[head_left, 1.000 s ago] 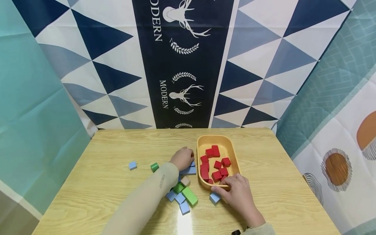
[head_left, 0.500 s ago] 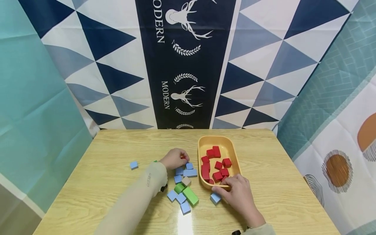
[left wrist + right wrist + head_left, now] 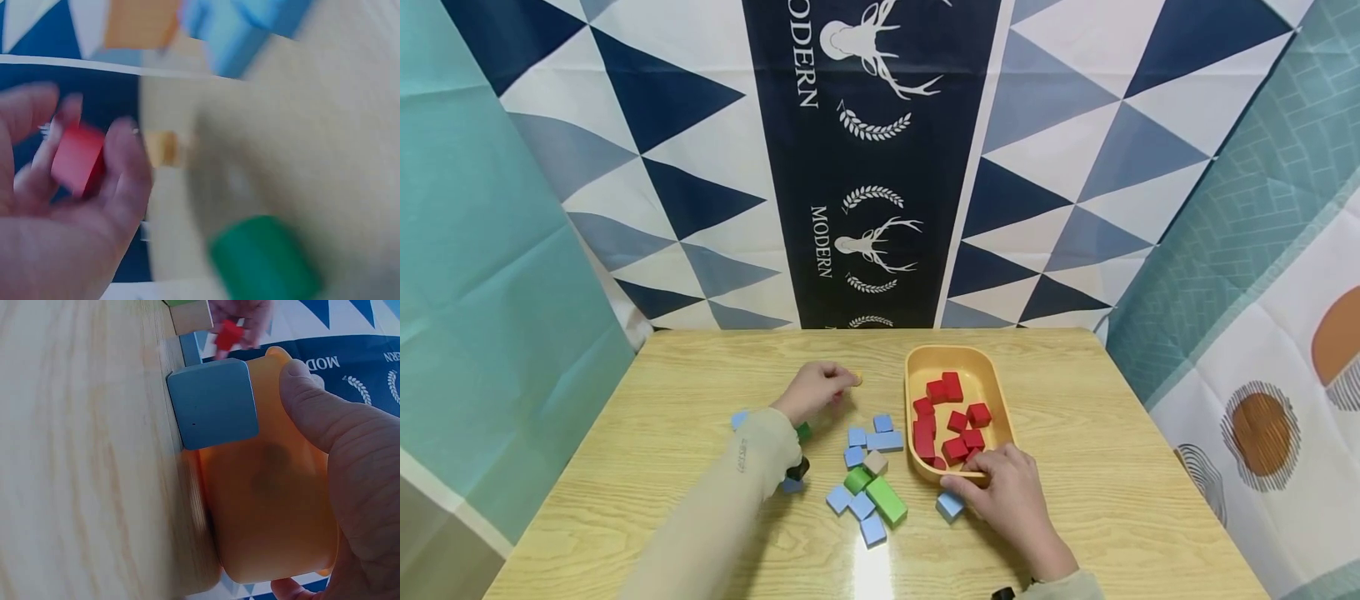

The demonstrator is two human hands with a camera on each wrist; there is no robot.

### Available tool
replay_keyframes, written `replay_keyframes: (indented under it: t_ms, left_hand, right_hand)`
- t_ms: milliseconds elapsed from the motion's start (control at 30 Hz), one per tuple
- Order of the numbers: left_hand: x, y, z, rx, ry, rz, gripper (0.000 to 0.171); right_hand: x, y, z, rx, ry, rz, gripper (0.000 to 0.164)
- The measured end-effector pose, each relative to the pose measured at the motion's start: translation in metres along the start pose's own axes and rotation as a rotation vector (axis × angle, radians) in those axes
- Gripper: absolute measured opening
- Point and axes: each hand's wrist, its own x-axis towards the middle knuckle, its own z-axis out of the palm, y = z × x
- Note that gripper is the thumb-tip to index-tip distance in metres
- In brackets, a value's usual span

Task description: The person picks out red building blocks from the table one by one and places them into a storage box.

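Note:
My left hand (image 3: pixel 811 390) is over the back middle of the table, holding a small red block (image 3: pixel 78 159) between thumb and fingers. Just past its fingertips in the head view is a small yellow block (image 3: pixel 857 378). A green cylinder (image 3: pixel 265 259) lies below this hand, partly hidden by the arm in the head view. My right hand (image 3: pixel 1011 500) grips the near rim of an orange-yellow plastic bin (image 3: pixel 269 512), thumb outside its wall. Several red blocks (image 3: pixel 922 437) lie inside the bin. One blue block (image 3: pixel 212 406) sits close to its near wall.
Left of the bin, several blue blocks (image 3: pixel 884 442), a beige block (image 3: pixel 876 463), a green half-round block (image 3: pixel 857 479) and a long green block (image 3: pixel 886 502) are clustered. Another blue block (image 3: pixel 740 419) peeks out left of the left sleeve. Patterned cloth hangs behind the table.
My left hand has moved left and back from beside the bin, carrying the red block, uncovering the blue blocks and the yellow block. My right hand stays on the bin.

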Motion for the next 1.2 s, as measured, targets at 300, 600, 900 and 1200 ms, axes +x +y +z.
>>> replay_keyframes:
  t_ms: [300, 600, 900, 1200]
  left_hand:
    - [0.005, 0.030, -0.009, 0.007, 0.328, 0.121, 0.030]
    - [-0.020, 0.084, 0.067, 0.104, 0.026, 0.277, 0.051]
    - [-0.033, 0.066, 0.060, 0.151, 0.026, 0.283, 0.054]
    - [-0.068, -0.009, -0.028, 0.200, 0.236, 0.249, 0.043]
  right_hand:
    - [-0.002, 0.001, 0.001, 0.008, 0.005, -0.021, 0.038]
    - [0.000, 0.001, -0.002, 0.020, 0.036, -0.024, 0.036]
    - [0.001, -0.003, 0.006, 0.024, 0.023, -0.021, 0.037]
    - [0.003, 0.002, -0.002, -0.010, -0.018, 0.043, 0.040]
